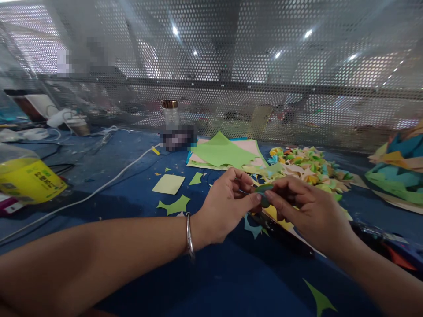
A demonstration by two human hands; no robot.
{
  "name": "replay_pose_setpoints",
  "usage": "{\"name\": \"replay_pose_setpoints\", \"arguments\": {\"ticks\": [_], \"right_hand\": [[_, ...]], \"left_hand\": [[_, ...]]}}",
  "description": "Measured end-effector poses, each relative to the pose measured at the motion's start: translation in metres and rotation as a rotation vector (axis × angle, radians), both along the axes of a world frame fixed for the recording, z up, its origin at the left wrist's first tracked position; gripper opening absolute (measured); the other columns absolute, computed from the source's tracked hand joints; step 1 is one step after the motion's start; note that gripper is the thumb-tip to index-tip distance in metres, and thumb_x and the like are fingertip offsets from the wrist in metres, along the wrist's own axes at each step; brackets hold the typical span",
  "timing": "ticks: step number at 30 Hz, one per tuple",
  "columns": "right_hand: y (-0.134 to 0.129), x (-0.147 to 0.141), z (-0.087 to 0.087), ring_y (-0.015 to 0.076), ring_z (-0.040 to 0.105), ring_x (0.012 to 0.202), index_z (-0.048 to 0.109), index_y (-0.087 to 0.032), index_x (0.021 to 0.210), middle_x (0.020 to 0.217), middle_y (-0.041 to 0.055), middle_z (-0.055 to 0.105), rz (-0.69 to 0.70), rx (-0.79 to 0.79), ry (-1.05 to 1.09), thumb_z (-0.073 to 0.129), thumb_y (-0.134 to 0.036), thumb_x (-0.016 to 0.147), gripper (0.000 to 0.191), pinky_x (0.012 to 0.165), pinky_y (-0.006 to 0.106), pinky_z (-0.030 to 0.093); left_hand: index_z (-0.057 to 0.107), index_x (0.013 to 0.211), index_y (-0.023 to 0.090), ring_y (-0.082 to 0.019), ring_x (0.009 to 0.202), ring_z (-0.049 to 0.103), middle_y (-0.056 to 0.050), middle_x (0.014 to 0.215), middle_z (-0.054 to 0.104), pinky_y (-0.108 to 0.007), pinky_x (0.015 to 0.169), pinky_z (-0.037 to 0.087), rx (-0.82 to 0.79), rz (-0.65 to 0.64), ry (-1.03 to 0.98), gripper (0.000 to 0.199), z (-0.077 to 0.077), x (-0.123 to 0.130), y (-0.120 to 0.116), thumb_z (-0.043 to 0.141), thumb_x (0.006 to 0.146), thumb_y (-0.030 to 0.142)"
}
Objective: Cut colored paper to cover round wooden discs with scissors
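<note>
Between both hands is a small green-blue paper piece (265, 193), pinched by the fingertips. My left hand (228, 202), with a silver bangle at the wrist, is closed on its left side. From the right, the thumb and fingers of my right hand (302, 204) grip the same piece. Below the hands lies a dark long-handled tool (287, 237), its far end hidden by the fingers. A yellow paper (276, 214) and a blue paper scrap (253, 227) show beside it.
Behind the hands are stacked coloured sheets (224, 152) and a heap of small paper pieces (307, 167). Green scraps (175, 206) and a yellow square (168, 184) lie left. A white cable (109, 181), yellow-labelled bottle (29, 176) and perforated metal screen (211, 66) are also present.
</note>
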State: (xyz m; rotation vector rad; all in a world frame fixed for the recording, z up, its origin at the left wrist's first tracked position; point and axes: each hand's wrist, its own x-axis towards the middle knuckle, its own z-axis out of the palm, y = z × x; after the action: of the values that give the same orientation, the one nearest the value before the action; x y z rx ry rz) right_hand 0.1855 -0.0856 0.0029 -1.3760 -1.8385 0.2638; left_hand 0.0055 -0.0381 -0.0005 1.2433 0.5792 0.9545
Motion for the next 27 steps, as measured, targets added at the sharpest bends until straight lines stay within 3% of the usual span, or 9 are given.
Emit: {"name": "replay_pose_setpoints", "arguments": {"ticks": [8,15,21,27], "right_hand": [[-0.004,-0.008,0.0,0.0132,0.058,0.055,0.062,-0.023,0.087,0.066,-0.0016,0.061,0.007,0.098,-0.036,0.057,-0.035,0.096,0.016,0.05,0.025,0.048],[-0.006,-0.011,0.0,0.0138,0.057,0.054,0.062,-0.023,0.091,0.066,-0.0012,0.061,-0.013,0.193,-0.121,0.057,-0.033,0.096,0.012,0.051,0.025,0.047],[-0.008,-0.011,0.003,0.0156,0.063,0.06,0.066,-0.024,0.091,0.074,0.0016,0.067,-0.002,0.218,-0.125,0.057,-0.035,0.097,0.015,0.055,0.027,0.05],[-0.009,-0.008,0.006,0.0128,0.056,0.044,0.066,-0.023,0.085,0.054,-0.0026,0.06,-0.049,0.063,0.043,0.053,-0.041,0.099,0.026,0.045,0.025,0.046]], "left_hand": [[0.049,0.092,0.018,-0.008,0.066,0.057,0.006,0.074,0.054,-0.024,0.067,0.048,-0.072,0.03,-0.047,0.03,0.003,0.001,-0.008,0.072,0.074,0.012],[0.048,0.09,0.019,-0.007,0.062,0.054,0.007,0.07,0.054,-0.022,0.062,0.046,-0.015,0.098,-0.007,0.027,0.005,0.001,-0.006,0.068,0.074,0.009],[0.048,0.092,0.021,-0.009,0.07,0.052,0.005,0.076,0.053,-0.023,0.066,0.046,0.208,0.102,0.04,0.027,0.001,-0.002,0.001,0.069,0.076,0.014],[0.057,0.09,0.02,-0.01,0.073,0.053,0.002,0.079,0.056,-0.024,0.066,0.043,0.476,0.048,0.156,0.009,0.002,-0.008,0.01,0.064,0.087,0.019]]}}
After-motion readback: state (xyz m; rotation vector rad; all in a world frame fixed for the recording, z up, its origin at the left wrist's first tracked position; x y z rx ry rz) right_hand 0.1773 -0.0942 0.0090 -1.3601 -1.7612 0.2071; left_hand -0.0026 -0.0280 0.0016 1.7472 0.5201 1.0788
